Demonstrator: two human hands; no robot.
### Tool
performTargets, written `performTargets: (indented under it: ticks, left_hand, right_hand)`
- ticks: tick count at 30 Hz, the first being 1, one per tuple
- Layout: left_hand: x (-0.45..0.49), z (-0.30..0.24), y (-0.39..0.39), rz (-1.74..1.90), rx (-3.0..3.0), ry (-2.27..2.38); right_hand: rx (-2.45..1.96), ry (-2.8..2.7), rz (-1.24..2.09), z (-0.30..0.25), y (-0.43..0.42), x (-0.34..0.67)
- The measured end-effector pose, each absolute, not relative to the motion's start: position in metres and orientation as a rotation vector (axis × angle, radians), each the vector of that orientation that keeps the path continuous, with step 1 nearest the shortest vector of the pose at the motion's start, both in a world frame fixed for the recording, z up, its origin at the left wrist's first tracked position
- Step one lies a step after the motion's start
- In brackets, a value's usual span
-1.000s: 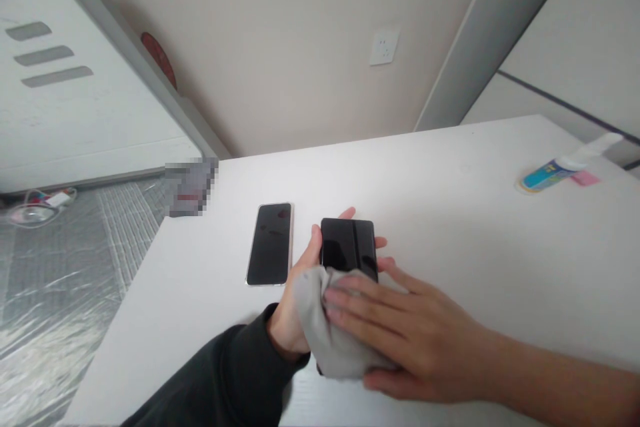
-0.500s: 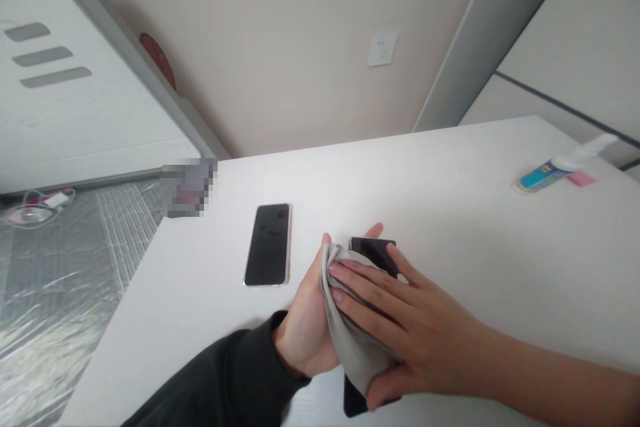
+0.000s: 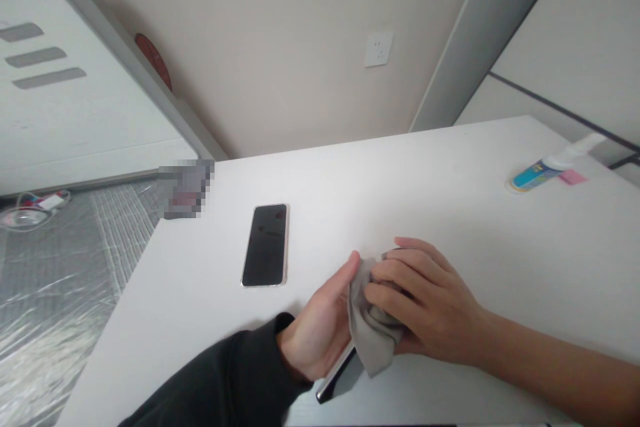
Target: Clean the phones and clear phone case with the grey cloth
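A dark phone point(image 3: 345, 373) is gripped by my left hand point(image 3: 320, 330), its lower end poking out tilted below the palm. A grey cloth point(image 3: 373, 340) covers much of that phone, bunched up between my two hands. My right hand point(image 3: 430, 303) has its fingers curled over the cloth, pressing it against the phone. The phone's upper part is hidden by cloth and fingers. To the left, a second phone point(image 3: 266, 243) in a clear case lies flat on the white table point(image 3: 360, 193), its black screen facing up.
At the right of the table stands a white bottle point(image 3: 537, 175) with a blue label, beside a small pink item point(image 3: 573, 177). A pixelated object point(image 3: 187, 190) is at the table's left back corner. A wall with a socket point(image 3: 379, 49) rises behind.
My right hand has shifted up and right, its fingers going from flat to curled. The cloth is more bunched. The held phone has turned, so its lower end now points left.
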State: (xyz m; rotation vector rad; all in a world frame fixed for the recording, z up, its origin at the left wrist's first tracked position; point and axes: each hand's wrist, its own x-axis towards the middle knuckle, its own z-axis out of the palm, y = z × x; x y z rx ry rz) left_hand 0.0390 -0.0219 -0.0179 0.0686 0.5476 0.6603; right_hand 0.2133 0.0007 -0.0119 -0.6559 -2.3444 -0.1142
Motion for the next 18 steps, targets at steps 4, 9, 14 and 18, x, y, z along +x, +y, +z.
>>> performTargets:
  ticks: [4, 9, 14, 18]
  left_hand:
    - [0.038, -0.011, -0.015, 0.654, 0.281, 0.553]
    - [0.028, 0.001, -0.008, 0.61, 0.437, 0.547]
    - [0.02, 0.006, -0.001, 0.64, 0.422, 0.571]
    - [0.023, 0.003, -0.001, 0.75, 0.301, 0.549]
  right_hand:
    - [-0.631, -2.28, -0.12, -0.009, 0.003, 0.22]
    - [-0.535, -2.301, -0.171, 0.002, 0.012, 0.236]
    - [-0.464, -2.299, -0.301, 0.005, 0.032, 0.251]
    - [-0.427, -2.349, -0.226, -0.001, 0.038, 0.251]
